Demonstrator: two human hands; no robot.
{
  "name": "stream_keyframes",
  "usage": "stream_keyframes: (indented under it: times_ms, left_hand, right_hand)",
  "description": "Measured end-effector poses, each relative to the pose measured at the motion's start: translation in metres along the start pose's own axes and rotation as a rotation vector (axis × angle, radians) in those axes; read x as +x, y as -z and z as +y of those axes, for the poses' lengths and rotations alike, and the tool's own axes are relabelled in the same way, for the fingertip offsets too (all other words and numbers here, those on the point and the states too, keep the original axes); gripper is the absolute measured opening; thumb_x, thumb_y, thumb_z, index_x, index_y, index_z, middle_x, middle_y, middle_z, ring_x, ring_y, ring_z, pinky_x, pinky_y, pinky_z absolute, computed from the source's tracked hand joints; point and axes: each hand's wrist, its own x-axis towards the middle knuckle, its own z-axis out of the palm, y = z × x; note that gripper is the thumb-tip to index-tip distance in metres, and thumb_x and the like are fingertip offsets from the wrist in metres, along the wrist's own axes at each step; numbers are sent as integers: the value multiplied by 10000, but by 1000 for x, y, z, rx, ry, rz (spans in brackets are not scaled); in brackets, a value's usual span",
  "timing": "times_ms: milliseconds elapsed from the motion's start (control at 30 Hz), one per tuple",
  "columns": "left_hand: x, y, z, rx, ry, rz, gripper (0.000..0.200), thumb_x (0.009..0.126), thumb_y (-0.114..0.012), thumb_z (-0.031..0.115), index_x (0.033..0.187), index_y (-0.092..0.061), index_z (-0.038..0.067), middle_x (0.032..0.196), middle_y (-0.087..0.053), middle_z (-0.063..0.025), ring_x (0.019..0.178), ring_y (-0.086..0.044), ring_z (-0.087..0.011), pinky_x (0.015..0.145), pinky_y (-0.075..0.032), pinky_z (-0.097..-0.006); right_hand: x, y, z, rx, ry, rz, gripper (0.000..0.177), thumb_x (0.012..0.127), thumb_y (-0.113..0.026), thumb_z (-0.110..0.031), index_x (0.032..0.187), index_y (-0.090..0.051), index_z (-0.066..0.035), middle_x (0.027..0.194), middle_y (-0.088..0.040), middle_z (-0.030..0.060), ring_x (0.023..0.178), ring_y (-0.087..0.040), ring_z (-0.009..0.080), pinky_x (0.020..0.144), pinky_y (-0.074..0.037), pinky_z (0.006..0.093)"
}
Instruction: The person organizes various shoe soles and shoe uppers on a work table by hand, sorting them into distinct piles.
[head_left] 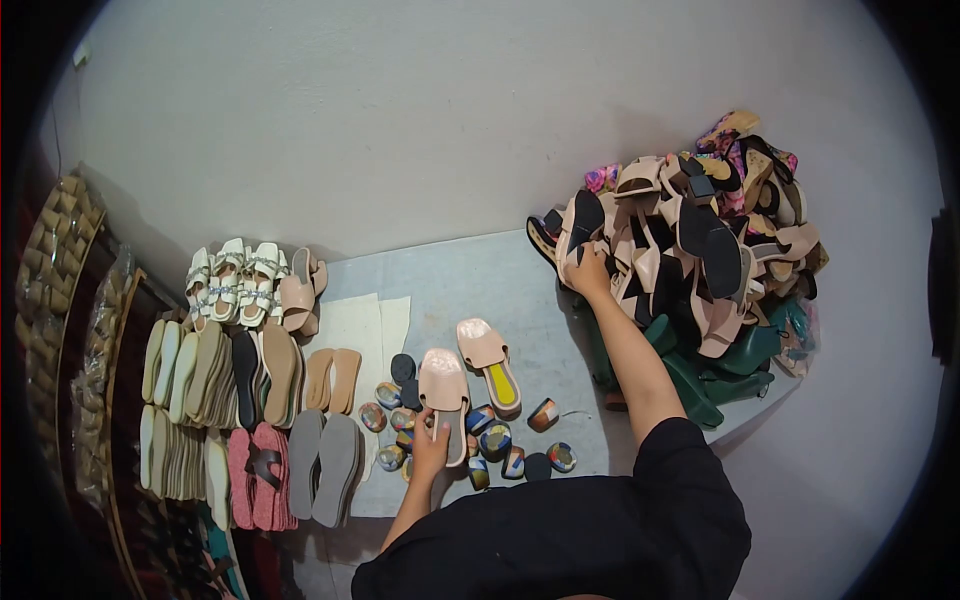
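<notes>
My left hand [430,447] is closed on the side of a pale pink slide sandal [443,378] at the table's middle. Just right of it lies a second pink slide [482,345] with a yellow patch on its insole. My right hand [587,270] reaches to the left edge of a large shoe pile and grips a pink sandal [580,225], its black sole facing up. Several colourful patterned heel pieces [495,441] lie around the sandal in my left hand.
Stacks of insoles [208,375], grey soles [338,465], pink slippers [243,480] and white sandals [230,285] line the table's left side. Green shoes [690,385] lie below the pile [710,245]. Shelves [110,370] stand far left.
</notes>
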Motion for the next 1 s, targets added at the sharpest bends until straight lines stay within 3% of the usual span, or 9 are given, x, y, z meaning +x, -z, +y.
stream_keyframes:
  times_ms: [100, 233, 300, 400, 567, 667, 800, 900, 1000]
  left_hand:
    - [-8, 2, 11, -92, 67, -58, 503, 860, -543, 111, 1273, -267, 28, 1005, -597, -173, 855, -606, -181, 718, -479, -277]
    - [-5, -12, 50, -71, 53, -152, 535, 857, -550, 110, 1294, -246, 50, 996, -607, -170, 862, -602, -174, 719, -478, -277]
    - [1, -25, 59, -53, 28, -205, 549, 857, -553, 114, 1302, -237, 55, 996, -610, -169, 859, -602, -171, 720, -477, -278]
    - [23, -57, 62, 15, -21, -345, 546, 871, -539, 152, 1310, -229, 54, 970, -622, -174, 847, -604, -159, 720, -473, -278]
    - [58, -126, 31, -69, 12, -536, 535, 881, -520, 148, 1319, -219, 84, 924, -611, -138, 768, -598, -140, 664, -475, -276]
    - [70, -156, 8, -16, 2, -592, 538, 878, -523, 161, 1312, -221, 59, 944, -597, -148, 787, -600, -155, 673, -477, -282]
    - [80, -166, -5, 171, -21, -536, 622, 817, -583, 256, 1275, -268, -23, 1142, -504, -268, 1042, -543, -333, 869, -429, -349]
    - [91, -163, -21, 196, -49, -563, 615, 841, -574, 185, 1303, -215, -5, 1034, -557, -190, 908, -581, -209, 763, -468, -287]
    - [92, -158, -26, 190, -50, -604, 632, 841, -570, 187, 1315, -203, -9, 1089, -527, -220, 945, -568, -224, 792, -458, -298]
  right_hand:
    - [19, -20, 27, 179, 16, 103, 451, 746, -581, -277, 1134, -487, -68, 1106, -506, 219, 982, -536, 384, 834, -443, 402]
    - [0, 27, 31, 1512, -190, -126, 328, 918, -431, -295, 1192, -464, -117, 1154, -500, 130, 990, -532, 264, 809, -471, 412]
    - [-11, 42, 53, 1747, -239, -266, 394, 921, -413, -341, 1239, -423, -108, 1184, -505, 109, 1000, -544, 268, 820, -475, 445]
    - [-52, 62, 55, 1848, -257, -422, 414, 929, -362, -369, 1225, -438, -90, 1142, -545, 113, 984, -569, 272, 779, -502, 471]
    - [-108, 58, 67, 1806, -366, -457, 418, 897, -377, -410, 1074, -566, -83, 895, -643, 100, 682, -634, 235, 737, -515, 417]
    - [-135, 46, 88, 1894, -283, -566, 423, 893, -353, -402, 1065, -569, -82, 902, -642, 101, 683, -635, 227, 732, -516, 410]
    - [-165, 51, 85, 1794, -454, -420, 416, 908, -366, -423, 1106, -546, -104, 947, -633, 64, 726, -637, 205, 678, -536, 397]
    - [-179, 53, 85, 1788, -476, -376, 410, 914, -363, -410, 1139, -522, -106, 996, -620, 64, 787, -634, 207, 683, -538, 398]
    - [-182, 56, 75, 1656, -427, -236, 402, 933, -336, -379, 1169, -495, -96, 1072, -586, 77, 883, -611, 200, 725, -525, 388]
